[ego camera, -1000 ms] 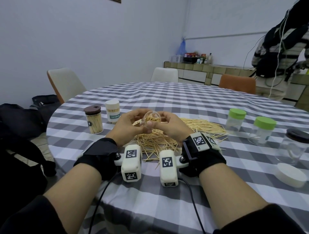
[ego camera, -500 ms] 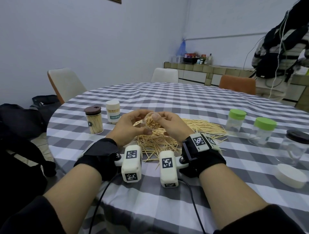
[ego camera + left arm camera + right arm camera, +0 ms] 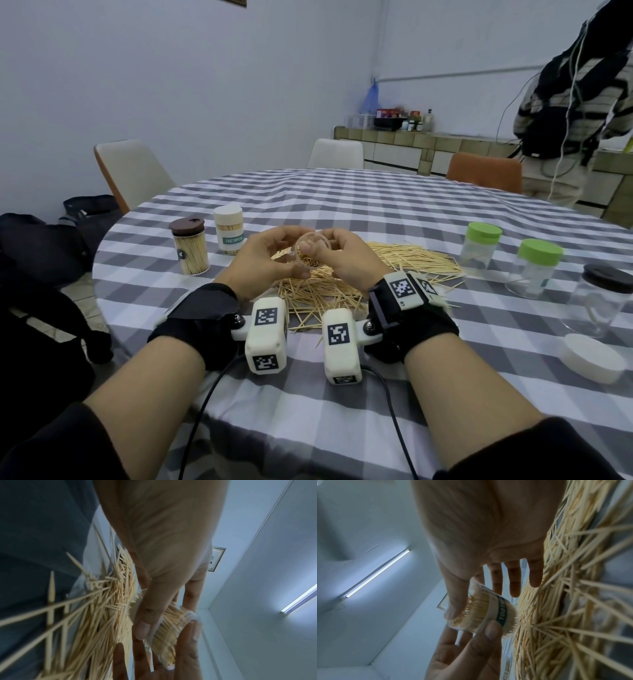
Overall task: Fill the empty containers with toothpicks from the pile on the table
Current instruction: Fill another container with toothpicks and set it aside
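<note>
Both my hands hold one small clear toothpick container (image 3: 310, 257), packed with toothpicks, its mouth tipped toward me above the toothpick pile (image 3: 404, 260). My left hand (image 3: 291, 255) grips it from the left, thumb on its side. My right hand (image 3: 325, 250) holds it from the right, thumb tip on the toothpick ends at the mouth. In the right wrist view the container (image 3: 486, 614) shows a green label, and the pile (image 3: 565, 601) lies just right of it. The left wrist view shows the container (image 3: 171, 626) between both thumbs, with the pile (image 3: 102, 615) to its left.
Two filled containers, brown-lidded (image 3: 189, 246) and white-lidded (image 3: 228, 234), stand at the left. Two green-lidded containers (image 3: 481, 248) (image 3: 536, 267), a dark-lidded jar (image 3: 603, 301) and a loose white lid (image 3: 594, 356) sit right on the checked table (image 3: 342, 205). A person stands far right.
The container has tipped so its mouth faces me more. My right thumb has come over the mouth onto the toothpick ends. Both hands stay above the pile.
</note>
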